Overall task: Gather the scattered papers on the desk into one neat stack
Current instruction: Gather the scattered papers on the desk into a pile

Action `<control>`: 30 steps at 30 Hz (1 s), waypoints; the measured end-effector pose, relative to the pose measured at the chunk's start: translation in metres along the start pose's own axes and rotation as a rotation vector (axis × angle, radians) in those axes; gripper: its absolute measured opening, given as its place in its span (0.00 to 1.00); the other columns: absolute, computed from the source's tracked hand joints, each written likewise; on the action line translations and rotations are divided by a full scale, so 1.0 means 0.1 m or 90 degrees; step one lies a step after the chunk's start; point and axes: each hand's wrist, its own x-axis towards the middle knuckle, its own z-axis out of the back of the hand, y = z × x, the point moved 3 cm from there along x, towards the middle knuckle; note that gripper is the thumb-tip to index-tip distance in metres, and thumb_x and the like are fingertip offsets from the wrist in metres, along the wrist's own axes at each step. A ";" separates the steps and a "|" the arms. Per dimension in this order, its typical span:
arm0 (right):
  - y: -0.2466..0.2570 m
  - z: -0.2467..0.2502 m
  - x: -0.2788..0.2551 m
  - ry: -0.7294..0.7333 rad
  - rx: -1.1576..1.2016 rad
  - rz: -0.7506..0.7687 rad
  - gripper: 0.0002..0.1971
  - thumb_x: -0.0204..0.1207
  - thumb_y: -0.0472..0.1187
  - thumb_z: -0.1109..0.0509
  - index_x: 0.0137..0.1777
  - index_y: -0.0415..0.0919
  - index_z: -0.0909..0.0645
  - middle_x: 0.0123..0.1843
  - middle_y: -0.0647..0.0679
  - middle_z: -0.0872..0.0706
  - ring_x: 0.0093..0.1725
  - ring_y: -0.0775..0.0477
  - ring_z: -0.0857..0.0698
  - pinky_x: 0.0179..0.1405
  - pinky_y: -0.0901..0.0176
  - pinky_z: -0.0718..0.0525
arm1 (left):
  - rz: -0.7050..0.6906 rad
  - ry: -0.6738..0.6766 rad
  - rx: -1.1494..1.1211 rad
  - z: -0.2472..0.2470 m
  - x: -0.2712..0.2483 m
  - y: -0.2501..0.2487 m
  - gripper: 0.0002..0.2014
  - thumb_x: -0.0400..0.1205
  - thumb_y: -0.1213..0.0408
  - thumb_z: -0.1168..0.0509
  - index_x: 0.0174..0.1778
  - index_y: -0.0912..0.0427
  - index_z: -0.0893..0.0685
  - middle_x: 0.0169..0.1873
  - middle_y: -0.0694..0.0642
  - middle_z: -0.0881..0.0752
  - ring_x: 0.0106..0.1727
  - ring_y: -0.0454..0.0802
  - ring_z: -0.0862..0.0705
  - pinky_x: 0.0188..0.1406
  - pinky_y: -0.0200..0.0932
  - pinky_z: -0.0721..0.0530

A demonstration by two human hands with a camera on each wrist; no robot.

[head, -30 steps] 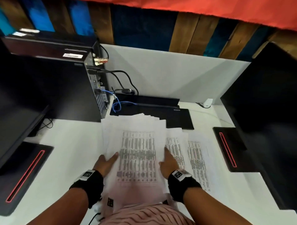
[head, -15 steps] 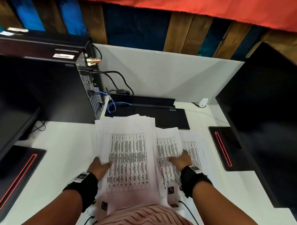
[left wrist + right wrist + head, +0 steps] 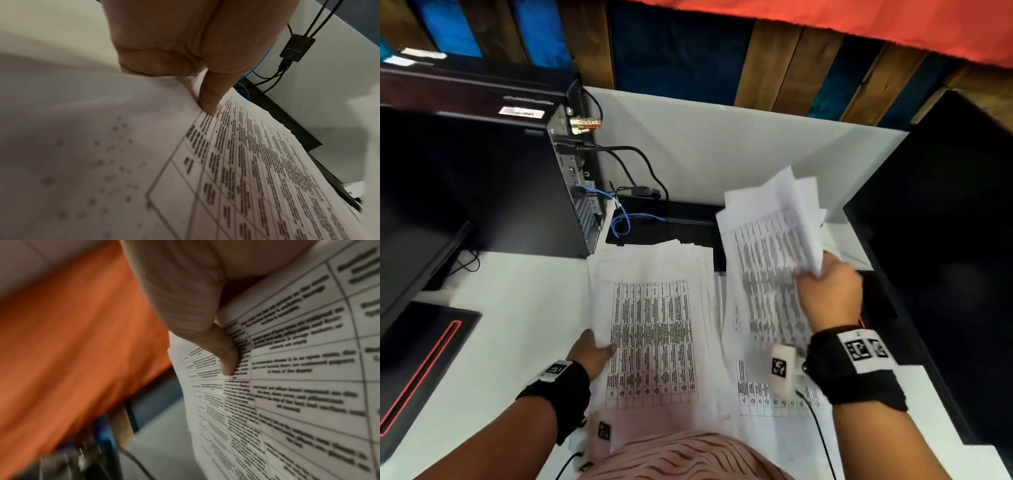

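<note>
A loose pile of printed table sheets (image 3: 654, 325) lies mid-desk. My left hand (image 3: 599, 349) holds the pile's left edge, thumb (image 3: 209, 104) on the top sheet (image 3: 267, 162), other fingers hidden beneath. To the right, my right hand (image 3: 822, 277) grips a bundle of sheets (image 3: 767, 246) lifted off the desk and tilted up; in the right wrist view its thumb (image 3: 226, 360) pinches the printed pages (image 3: 298, 369). Another printed sheet (image 3: 760, 394) lies flat under that wrist.
A black computer tower (image 3: 517, 192) with cables (image 3: 623, 222) stands back left, a flat black device (image 3: 671, 222) behind the pile. Dark monitors (image 3: 945, 240) flank the white desk (image 3: 517, 308), each base with a red stripe (image 3: 424, 359). A white partition (image 3: 722, 144) closes the back.
My right hand left the flat sheets on the right and raised a bundle of them off the desk. The left hand stayed at the main pile's left edge.
</note>
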 end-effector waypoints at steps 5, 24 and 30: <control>0.38 0.16 -0.01 0.029 0.215 0.050 0.09 0.71 0.34 0.25 0.48 0.45 0.18 0.38 0.46 0.15 0.36 0.45 0.17 0.32 0.64 0.22 | 0.005 0.018 -0.018 0.00 -0.05 -0.05 0.23 0.84 0.61 0.39 0.69 0.73 0.32 0.65 0.70 0.22 0.54 0.57 0.24 0.53 0.47 0.26; -1.27 -1.12 -0.26 0.167 -0.153 -0.302 0.36 0.66 0.51 0.23 0.73 0.43 0.31 0.71 0.38 0.25 0.70 0.35 0.24 0.66 0.39 0.23 | 0.037 0.013 -0.038 -0.02 0.06 0.05 0.43 0.77 0.60 0.28 0.81 0.72 0.47 0.79 0.71 0.36 0.79 0.65 0.33 0.76 0.53 0.32; -1.96 -0.69 -0.27 0.198 -0.281 -0.469 0.59 0.49 0.66 0.17 0.74 0.32 0.36 0.72 0.34 0.24 0.72 0.32 0.27 0.69 0.40 0.27 | 0.039 0.015 -0.025 -0.02 0.11 0.09 0.41 0.76 0.60 0.27 0.78 0.74 0.41 0.75 0.73 0.30 0.75 0.67 0.29 0.73 0.56 0.29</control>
